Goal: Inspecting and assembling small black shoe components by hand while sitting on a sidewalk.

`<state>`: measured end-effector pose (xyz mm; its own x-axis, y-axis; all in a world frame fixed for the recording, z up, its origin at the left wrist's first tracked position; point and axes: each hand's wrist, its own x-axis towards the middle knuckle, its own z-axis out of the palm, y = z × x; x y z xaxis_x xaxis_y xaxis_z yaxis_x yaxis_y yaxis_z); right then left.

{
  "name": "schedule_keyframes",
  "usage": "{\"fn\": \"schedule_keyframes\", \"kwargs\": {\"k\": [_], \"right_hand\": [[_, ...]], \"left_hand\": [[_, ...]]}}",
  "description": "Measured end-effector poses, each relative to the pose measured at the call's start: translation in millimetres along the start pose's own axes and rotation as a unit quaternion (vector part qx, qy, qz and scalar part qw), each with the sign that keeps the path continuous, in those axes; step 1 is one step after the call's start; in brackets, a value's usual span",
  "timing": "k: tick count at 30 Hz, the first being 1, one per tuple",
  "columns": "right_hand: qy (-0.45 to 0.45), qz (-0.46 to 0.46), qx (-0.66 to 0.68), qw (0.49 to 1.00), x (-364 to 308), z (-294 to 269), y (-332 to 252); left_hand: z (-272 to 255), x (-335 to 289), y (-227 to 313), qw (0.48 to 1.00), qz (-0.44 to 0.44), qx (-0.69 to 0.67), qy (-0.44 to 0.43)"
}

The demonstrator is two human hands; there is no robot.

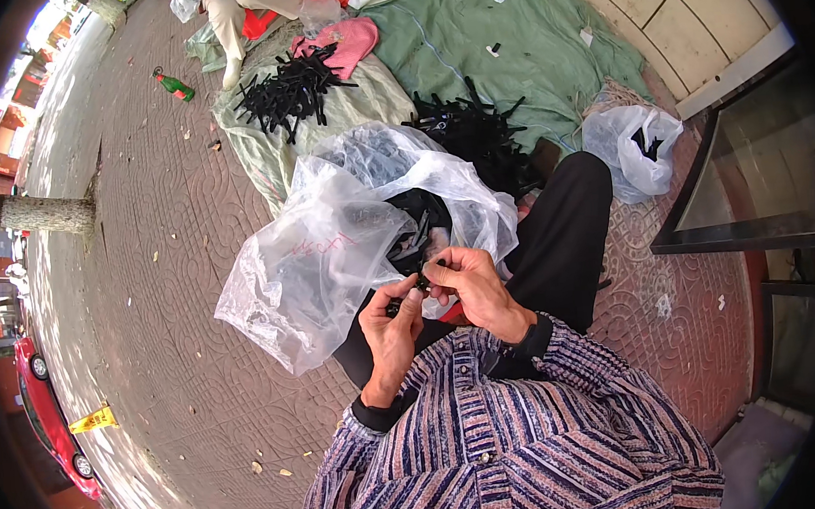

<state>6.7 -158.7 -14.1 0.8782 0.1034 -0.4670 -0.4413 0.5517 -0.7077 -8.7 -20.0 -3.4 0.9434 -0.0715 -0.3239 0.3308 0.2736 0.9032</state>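
Observation:
My left hand (389, 340) and my right hand (477, 292) meet in front of my lap, both with fingers pinched. Between their fingertips is a small black piece (421, 283), too small to make out its exact kind. More black bits show in the curled fingers of the left hand. Just beyond the hands, a large clear plastic bag (309, 246) lies open across my legs, with black strip-like pieces (411, 243) inside. Past the bag, a heap of slim black pieces (487, 147) rests on green sheeting (525, 37).
Another black heap (293, 93) lies on a pale sheet beside a pink cloth (354, 43). A white plastic bag (628, 171) holds black pieces, near a dark-framed glass panel (748, 178). A green bottle (173, 86) lies on the paving. Another person's leg (226, 32) shows at the top.

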Motion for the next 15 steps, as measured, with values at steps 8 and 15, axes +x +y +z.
{"fn": "schedule_keyframes", "kwargs": {"k": [8, 15], "right_hand": [[-0.016, -0.042, -0.069, 0.997, -0.6, -0.3, -1.6], [-0.015, 0.005, 0.001, 1.000, -1.8, -0.8, -2.6]], "left_hand": [[4.1, 5.5, 5.7, 0.996, -0.070, -0.053, 0.013], [1.0, 6.4, 5.6, 0.995, -0.095, -0.041, 0.003]]}}
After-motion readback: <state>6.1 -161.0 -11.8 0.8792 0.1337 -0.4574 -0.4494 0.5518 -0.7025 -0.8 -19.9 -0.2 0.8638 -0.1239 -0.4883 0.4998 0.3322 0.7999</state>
